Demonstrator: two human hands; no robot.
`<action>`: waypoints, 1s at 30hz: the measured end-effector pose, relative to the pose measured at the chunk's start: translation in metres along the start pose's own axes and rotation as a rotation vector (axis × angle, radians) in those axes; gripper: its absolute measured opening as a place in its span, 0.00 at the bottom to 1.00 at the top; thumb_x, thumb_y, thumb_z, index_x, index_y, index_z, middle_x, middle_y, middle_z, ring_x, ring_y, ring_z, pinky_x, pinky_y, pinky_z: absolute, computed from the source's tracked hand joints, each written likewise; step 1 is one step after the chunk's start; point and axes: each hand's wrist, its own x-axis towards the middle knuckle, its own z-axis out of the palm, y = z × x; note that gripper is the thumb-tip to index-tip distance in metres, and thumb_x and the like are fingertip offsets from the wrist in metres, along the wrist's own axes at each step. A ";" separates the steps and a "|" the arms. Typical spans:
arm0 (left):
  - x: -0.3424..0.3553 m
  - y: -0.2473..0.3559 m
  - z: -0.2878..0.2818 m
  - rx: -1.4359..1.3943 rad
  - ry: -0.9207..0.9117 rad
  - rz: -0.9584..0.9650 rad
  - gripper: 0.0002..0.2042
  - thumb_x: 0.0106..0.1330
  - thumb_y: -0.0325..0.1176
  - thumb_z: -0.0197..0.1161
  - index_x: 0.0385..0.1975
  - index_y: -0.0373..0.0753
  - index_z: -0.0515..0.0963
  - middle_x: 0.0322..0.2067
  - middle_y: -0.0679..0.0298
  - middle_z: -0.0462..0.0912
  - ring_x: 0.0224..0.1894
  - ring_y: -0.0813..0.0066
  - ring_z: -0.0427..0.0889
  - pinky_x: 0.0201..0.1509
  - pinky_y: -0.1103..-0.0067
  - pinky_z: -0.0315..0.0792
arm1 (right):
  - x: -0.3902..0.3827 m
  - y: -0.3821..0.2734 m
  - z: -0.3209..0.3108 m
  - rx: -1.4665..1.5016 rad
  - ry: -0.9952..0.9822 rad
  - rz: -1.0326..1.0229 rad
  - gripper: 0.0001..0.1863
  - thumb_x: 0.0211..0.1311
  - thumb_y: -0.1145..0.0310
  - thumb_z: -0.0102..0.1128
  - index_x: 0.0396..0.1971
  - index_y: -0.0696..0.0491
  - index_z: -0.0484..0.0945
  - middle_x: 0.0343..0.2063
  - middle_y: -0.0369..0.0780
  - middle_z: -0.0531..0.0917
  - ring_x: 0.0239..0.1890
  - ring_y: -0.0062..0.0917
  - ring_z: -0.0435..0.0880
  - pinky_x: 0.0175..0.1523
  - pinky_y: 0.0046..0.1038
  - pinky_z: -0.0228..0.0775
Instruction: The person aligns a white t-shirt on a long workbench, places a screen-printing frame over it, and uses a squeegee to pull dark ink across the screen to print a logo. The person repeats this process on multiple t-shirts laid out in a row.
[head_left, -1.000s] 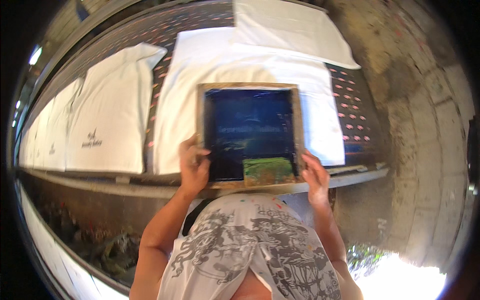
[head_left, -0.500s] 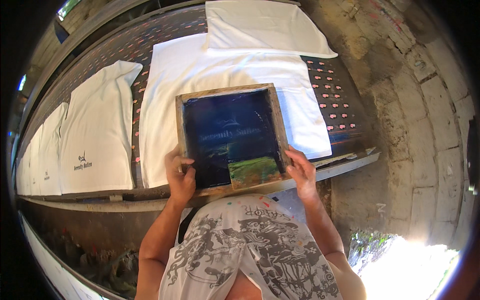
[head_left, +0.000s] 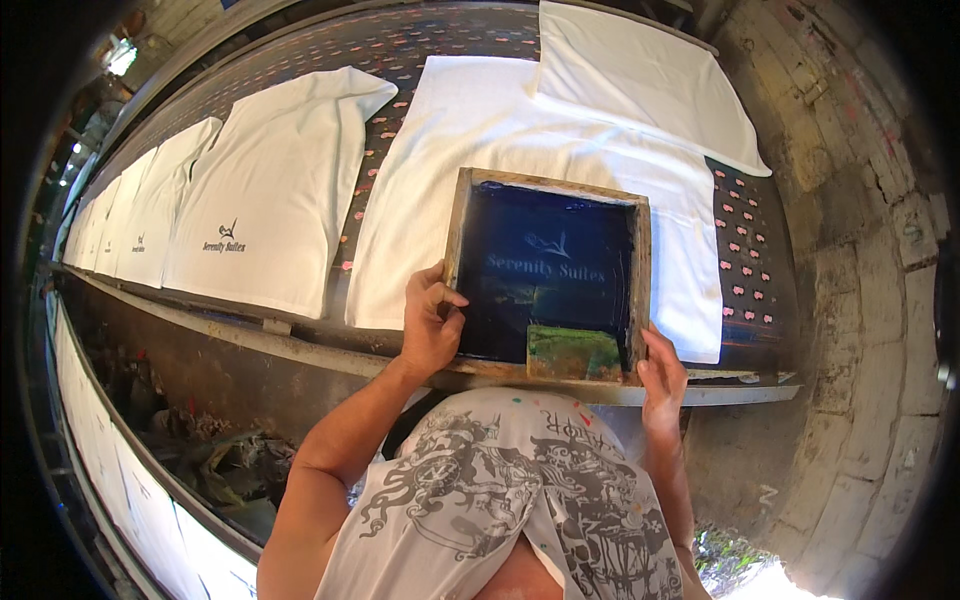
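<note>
My left hand (head_left: 433,318) grips the left side of a wooden-framed printing screen (head_left: 495,310), its fingers curled at the rim. My right hand (head_left: 662,375) holds the frame's lower right edge, thumb and fingers pressed to the wood. Dark blue mesh fills the screen, with a pale figure and lettering showing in it. Near its lower right is a green-brown rectangular patch (head_left: 575,352); whether it is a piece or a reflection I cannot tell. Under and beyond the screen a white cloth (head_left: 400,220) lies spread. I cannot tell whether the frame touches it.
Another white cloth (head_left: 640,90) overlaps the far right corner. To the left lie printed white cloths (head_left: 270,190) in a row along the dark table (head_left: 745,230), which has pink marks. A metal rail (head_left: 740,393) edges the near side; a block wall (head_left: 850,300) stands right.
The whole view has shifted, so the table, cloths and screen appear farther right. Both hands keep their hold on the frame, and the pale design shows more clearly.
</note>
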 end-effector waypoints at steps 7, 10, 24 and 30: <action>0.003 0.013 0.001 0.027 0.009 0.031 0.16 0.61 0.07 0.60 0.39 0.39 0.81 0.72 0.46 0.71 0.61 0.63 0.81 0.52 0.75 0.81 | -0.002 -0.001 0.000 0.014 0.016 0.002 0.28 0.77 0.73 0.69 0.74 0.60 0.82 0.79 0.52 0.76 0.84 0.42 0.72 0.88 0.44 0.59; 0.002 0.011 0.002 0.051 0.004 0.011 0.15 0.61 0.08 0.60 0.38 0.39 0.81 0.72 0.46 0.72 0.61 0.61 0.82 0.53 0.75 0.81 | -0.002 0.002 0.000 0.010 0.033 0.017 0.28 0.76 0.72 0.71 0.74 0.58 0.83 0.80 0.52 0.76 0.83 0.41 0.73 0.87 0.43 0.60; 0.015 0.012 -0.020 0.132 -0.069 -0.051 0.29 0.67 0.21 0.71 0.70 0.37 0.80 0.74 0.39 0.76 0.74 0.37 0.77 0.80 0.55 0.72 | -0.003 -0.073 0.046 -0.814 -0.289 -0.378 0.20 0.69 0.71 0.78 0.60 0.55 0.92 0.67 0.47 0.87 0.70 0.46 0.85 0.74 0.48 0.80; 0.086 0.037 -0.071 0.764 -0.641 0.107 0.39 0.67 0.35 0.79 0.78 0.31 0.74 0.87 0.54 0.65 0.80 0.44 0.73 0.79 0.51 0.75 | 0.019 -0.079 0.056 -0.928 -0.463 -0.443 0.20 0.68 0.75 0.74 0.60 0.55 0.91 0.60 0.44 0.90 0.66 0.42 0.87 0.72 0.46 0.81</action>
